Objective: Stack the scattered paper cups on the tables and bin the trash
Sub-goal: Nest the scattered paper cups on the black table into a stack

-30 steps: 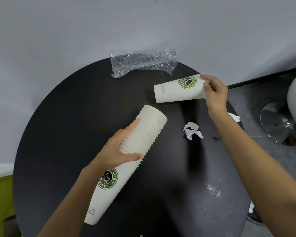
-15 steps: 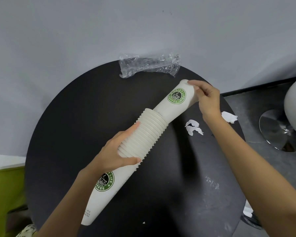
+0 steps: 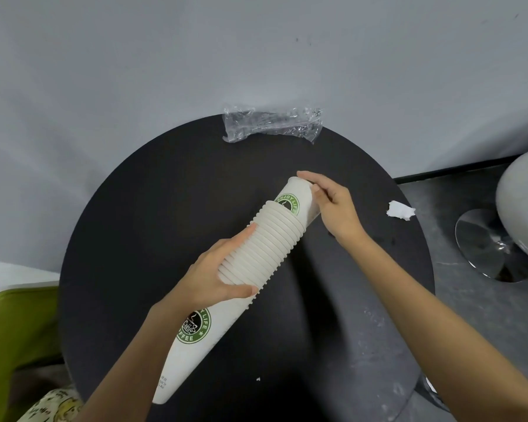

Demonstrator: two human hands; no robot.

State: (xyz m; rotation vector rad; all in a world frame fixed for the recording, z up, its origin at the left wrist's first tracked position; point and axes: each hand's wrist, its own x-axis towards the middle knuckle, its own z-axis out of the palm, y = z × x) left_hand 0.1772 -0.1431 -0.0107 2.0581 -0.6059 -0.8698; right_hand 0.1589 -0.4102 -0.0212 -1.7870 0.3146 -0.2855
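Head view: over the near half of the round black table [image 3: 153,208], a long stack of white paper cups [image 3: 214,336] lies slanted, its base toward the table's near edge and its open rims pointing toward the far right. The lowest cup carries a green round logo reading "Coffee" and "COFFEE", with "LIFE" showing along the ring. The left hand [image 3: 223,269] grips the stack around its ribbed rims, thumb on the near side and fingers curled over the far side. Above the table's middle, the right hand [image 3: 336,208] pinches the bottom of one more paper cup [image 3: 299,193], partly pushed into the stack's mouth; its logo reads "ENJOY LIFE". A torn white paper scrap [image 3: 401,210] sits at the table's right rim. A crumpled clear plastic sleeve [image 3: 272,124] lies at the table's far edge.
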